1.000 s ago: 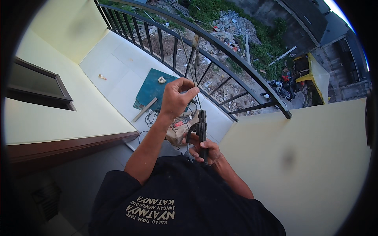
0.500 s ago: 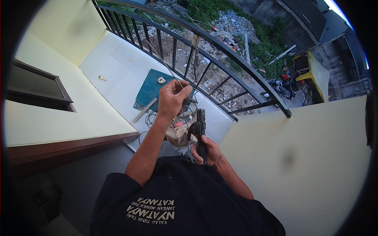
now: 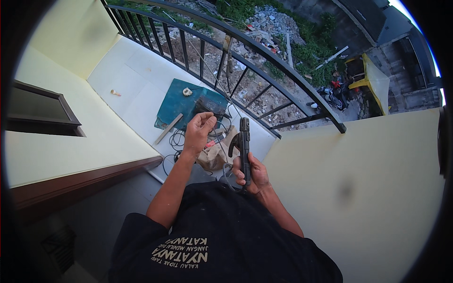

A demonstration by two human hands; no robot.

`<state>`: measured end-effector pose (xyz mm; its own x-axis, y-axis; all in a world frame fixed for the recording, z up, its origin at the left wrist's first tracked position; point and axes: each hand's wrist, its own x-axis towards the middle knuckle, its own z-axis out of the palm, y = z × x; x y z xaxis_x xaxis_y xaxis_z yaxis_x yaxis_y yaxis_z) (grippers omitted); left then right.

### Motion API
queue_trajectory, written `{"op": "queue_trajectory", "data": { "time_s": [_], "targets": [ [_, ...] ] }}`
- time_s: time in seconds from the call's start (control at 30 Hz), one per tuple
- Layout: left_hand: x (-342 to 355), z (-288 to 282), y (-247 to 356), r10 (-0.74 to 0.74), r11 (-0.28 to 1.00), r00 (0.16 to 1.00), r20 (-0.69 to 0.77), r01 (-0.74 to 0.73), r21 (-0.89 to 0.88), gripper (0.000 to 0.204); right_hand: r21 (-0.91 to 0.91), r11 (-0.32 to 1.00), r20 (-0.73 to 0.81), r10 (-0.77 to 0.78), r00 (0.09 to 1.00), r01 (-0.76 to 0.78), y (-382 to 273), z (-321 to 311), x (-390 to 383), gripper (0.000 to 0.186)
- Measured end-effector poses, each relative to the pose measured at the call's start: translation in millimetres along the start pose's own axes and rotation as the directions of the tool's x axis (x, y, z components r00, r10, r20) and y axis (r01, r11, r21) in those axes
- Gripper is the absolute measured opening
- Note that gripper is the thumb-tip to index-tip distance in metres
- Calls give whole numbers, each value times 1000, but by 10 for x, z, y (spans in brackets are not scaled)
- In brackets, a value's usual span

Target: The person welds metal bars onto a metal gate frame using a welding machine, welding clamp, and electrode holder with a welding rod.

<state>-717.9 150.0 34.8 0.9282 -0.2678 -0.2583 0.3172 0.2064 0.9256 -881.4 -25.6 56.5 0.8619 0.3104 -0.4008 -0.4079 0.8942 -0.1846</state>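
Observation:
My right hand (image 3: 257,173) is wrapped round the handle of a black welding electrode holder (image 3: 244,146), held upright in front of my body. From the holder's top a thin grey welding rod (image 3: 230,99) slants up and left toward the railing. A grey cable loops down by the handle. To the left of the holder, my left hand (image 3: 198,132) is raised with its fingers loosely curled and thumb apart, holding nothing I can see. It is clear of the rod.
A black metal railing (image 3: 271,55) curves along the balcony's edge, close beyond the rod. On the white tiles lie a teal board (image 3: 167,106), a dark box-shaped machine (image 3: 210,106), a wood strip (image 3: 169,129), black cables (image 3: 176,140) and a crumpled tan bag (image 3: 212,159).
My left hand has come away from the rod, moving down and left. The electrode holder, with the rod in it, is a little higher in the picture.

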Motion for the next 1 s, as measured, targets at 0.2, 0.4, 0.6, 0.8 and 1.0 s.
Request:
{"op": "queue_trajectory", "data": {
  "time_s": [0.2, 0.4, 0.6, 0.8, 1.0],
  "targets": [
    [-163, 73, -170, 36, 999, 999, -2, -36, -6, 51, -4, 1000, -25, 24, 999, -24, -38, 76, 3, 41],
    [244, 115, 233, 193, 968, 942, -275, -228, -101, 47, -218, 976, -57, 2, 998, -14, 12, 197, -12, 38],
    [400, -34, 327, 108, 986, 962, -250, -135, -97, 24, -213, 977, -78, -7, 997, -10, -24, 203, -24, 42],
    [456, -72, 313, 40, 983, 980, -193, -73, -166, 19, -187, 978, -62, 80, 995, -90, -76, 244, -104, 46],
    [480, -81, 329, 48, 988, 993, -108, -63, -139, 20, -168, 982, -52, 73, 996, -81, -106, 201, -166, 46]
  ]
}}
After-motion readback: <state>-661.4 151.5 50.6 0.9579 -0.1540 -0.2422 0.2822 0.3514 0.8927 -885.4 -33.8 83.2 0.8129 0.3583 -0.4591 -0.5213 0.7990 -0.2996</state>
